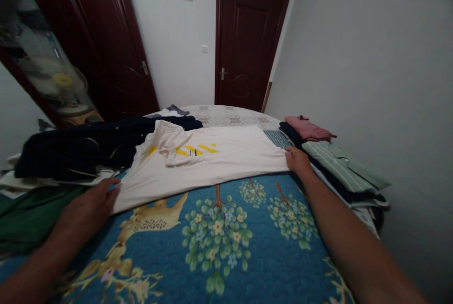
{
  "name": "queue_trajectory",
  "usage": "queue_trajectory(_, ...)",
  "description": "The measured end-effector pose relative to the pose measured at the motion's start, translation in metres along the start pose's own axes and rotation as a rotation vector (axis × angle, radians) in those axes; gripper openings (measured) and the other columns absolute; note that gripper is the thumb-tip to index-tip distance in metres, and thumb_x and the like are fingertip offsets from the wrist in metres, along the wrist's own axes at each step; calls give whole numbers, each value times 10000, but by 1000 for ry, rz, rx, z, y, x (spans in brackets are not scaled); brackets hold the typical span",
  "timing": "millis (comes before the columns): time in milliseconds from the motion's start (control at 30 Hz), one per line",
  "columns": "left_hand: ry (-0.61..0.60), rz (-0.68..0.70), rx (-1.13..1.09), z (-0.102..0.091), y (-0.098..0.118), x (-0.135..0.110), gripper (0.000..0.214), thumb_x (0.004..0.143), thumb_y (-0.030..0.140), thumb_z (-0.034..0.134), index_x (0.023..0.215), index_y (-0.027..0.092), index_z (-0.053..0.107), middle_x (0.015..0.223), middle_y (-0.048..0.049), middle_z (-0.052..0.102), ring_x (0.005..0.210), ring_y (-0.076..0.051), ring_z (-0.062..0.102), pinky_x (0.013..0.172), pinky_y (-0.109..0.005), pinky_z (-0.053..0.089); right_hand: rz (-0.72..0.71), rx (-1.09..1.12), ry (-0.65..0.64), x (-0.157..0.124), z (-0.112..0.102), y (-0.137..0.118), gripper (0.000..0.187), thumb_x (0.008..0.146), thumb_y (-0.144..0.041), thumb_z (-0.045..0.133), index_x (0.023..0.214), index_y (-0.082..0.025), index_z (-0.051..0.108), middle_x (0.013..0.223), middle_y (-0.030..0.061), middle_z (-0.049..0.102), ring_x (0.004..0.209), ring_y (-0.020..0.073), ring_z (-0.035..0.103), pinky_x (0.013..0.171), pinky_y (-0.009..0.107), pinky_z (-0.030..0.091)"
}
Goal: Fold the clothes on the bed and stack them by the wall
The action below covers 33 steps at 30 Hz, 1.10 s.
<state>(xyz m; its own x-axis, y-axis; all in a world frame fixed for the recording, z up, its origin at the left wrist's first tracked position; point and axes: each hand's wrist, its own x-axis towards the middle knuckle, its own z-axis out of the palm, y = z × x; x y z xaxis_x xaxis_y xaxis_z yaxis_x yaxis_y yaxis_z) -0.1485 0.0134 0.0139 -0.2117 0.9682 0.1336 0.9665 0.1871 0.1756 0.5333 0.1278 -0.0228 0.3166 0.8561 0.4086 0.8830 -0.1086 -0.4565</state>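
A white T-shirt with a yellow striped print lies stretched sideways across a blue quilt. Part of the shirt is folded over on itself, with a sleeve bunched near the print. At its near left corner, my left hand pinches the cloth between thumb and fingers. My right hand grips the opposite end at the right, fingers closed on the fabric edge. Between the hands the near edge runs fairly straight and taut.
Dark clothes and a green garment are heaped at the left. At the right stands a folded stack with a pink garment and a green striped shirt. A patterned tablecloth shows beyond; a wall borders the right.
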Motion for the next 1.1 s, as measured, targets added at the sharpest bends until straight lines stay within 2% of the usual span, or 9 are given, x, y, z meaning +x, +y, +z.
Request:
queue_trajectory(100, -37, 27, -9, -7, -2, -14, 555, 1054, 486, 316, 1385, 165, 624, 1166, -149, 805, 1040, -320, 769, 922, -380, 536, -23, -103, -45, -20, -13, 14, 420, 928, -290, 534, 1207, -180, 828, 1171, 145, 825, 1100, 313, 766, 1047, 410, 569)
queue_trajectory(300, 1, 75, -64, -17, -9, -53, 493, 1075, 476, 357, 1361, 193, 641, 1178, -93, 798, 1101, -279, 751, 963, -339, 517, -48, -270, -63, -72, -50, 43, 470, 977, -363, 491, 1249, -170, 824, 1164, 168, 828, 1049, 331, 782, 972, 405, 585)
queue_trajectory(400, 15, 107, -107, -16, -20, -73, 493, 1066, 477, 361, 1353, 192, 643, 1197, -105, 800, 1124, -273, 742, 988, -338, 512, -18, -326, -67, -102, -69, 51, 458, 961, -367, 516, 1222, -173, 838, 1094, 167, 838, 975, 327, 789, 916, 403, 596)
queue_trajectory(533, -26, 140, -105, -12, -35, -102, 452, 1061, 476, 366, 1279, 229, 675, 1219, -122, 804, 1074, -281, 753, 942, -355, 527, 45, -387, -132, -138, -82, 57, 507, 983, -368, 475, 1259, -125, 824, 1107, 195, 831, 1005, 339, 789, 934, 415, 590)
queue_trajectory(667, -57, 123, -30, -16, -36, -120, 388, 1077, 440, 389, 1211, 251, 701, 1209, -117, 814, 1022, -278, 750, 871, -358, 511, 91, -429, -177, -155, -89, 56, 528, 999, -393, 476, 1320, -125, 798, 1158, 222, 815, 998, 354, 792, 940, 440, 585)
queue_trajectory(800, -129, 96, 79, -28, -31, -117, 383, 1070, 433, 422, 1258, 250, 702, 1107, -136, 824, 952, -300, 756, 813, -371, 498, 147, -480, -272, -152, -99, 47, 475, 985, -385, 507, 1267, -169, 823, 1066, 247, 811, 956, 381, 798, 884, 483, 593)
queue_trajectory(933, -193, 103, 202, -37, -27, -104, 445, 1064, 446, 411, 1311, 235, 716, 1155, -191, 815, 1037, -373, 772, 845, -428, 527, 197, -556, -310, -140, -110, 32, 431, 995, -332, 498, 1221, -168, 827, 1148, 269, 795, 1001, 396, 795, 857, 489, 584)
queue_trajectory(1033, -182, 63, 260, -40, -16, -85, 466, 1042, 472, 485, 1377, 241, 710, 1227, -185, 805, 1081, -392, 764, 872, -455, 559, 104, -564, -255, -125, -113, 15, 446, 1008, -293, 499, 1323, -157, 784, 1218, 255, 788, 1068, 369, 782, 895, 449, 573)
queue_trajectory(1100, -127, 73, 244, -39, -3, -64, 492, 1014, 433, 560, 1461, 258, 666, 1310, -162, 783, 1110, -383, 748, 904, -474, 572, 7, -524, -265, -114, -109, 2, 473, 999, -246, 522, 1405, -152, 746, 1262, 233, 785, 1133, 325, 766, 964, 394, 549)
